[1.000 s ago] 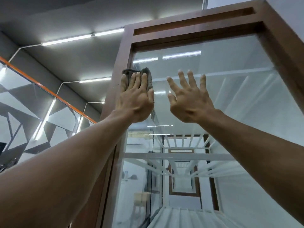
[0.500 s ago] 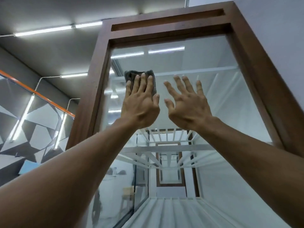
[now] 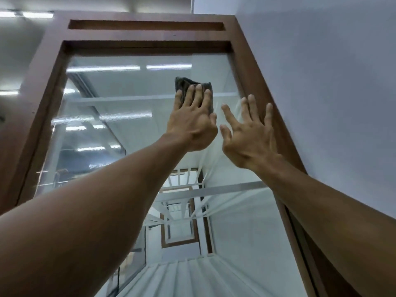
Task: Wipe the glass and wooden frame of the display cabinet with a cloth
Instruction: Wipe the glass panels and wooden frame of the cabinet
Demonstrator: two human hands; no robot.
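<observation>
Head view: two hands reach up to the glass of a tall cabinet.

The camera looks up at the display cabinet (image 3: 147, 35), which has a brown wooden frame (image 3: 36, 116) around a big sheet of glass (image 3: 128, 91). The left hand (image 3: 192, 125) is flat, with straight fingers close together, and it presses a dark gray cloth (image 3: 184, 83) on the glass. The cloth is high up on the right half of the glass, and its top peeks out above the fingertips. The right hand (image 3: 248, 138) is just beside the left one. It is wide, with fingers spread, and holds nothing. Its fingers lie over the right edge of the frame, but I cannot tell if they touch it. A white shelf bar (image 3: 225, 188) shows inside. Long lights (image 3: 102, 68) shine in the glass. A pale wall (image 3: 321, 82) is on the right.
</observation>
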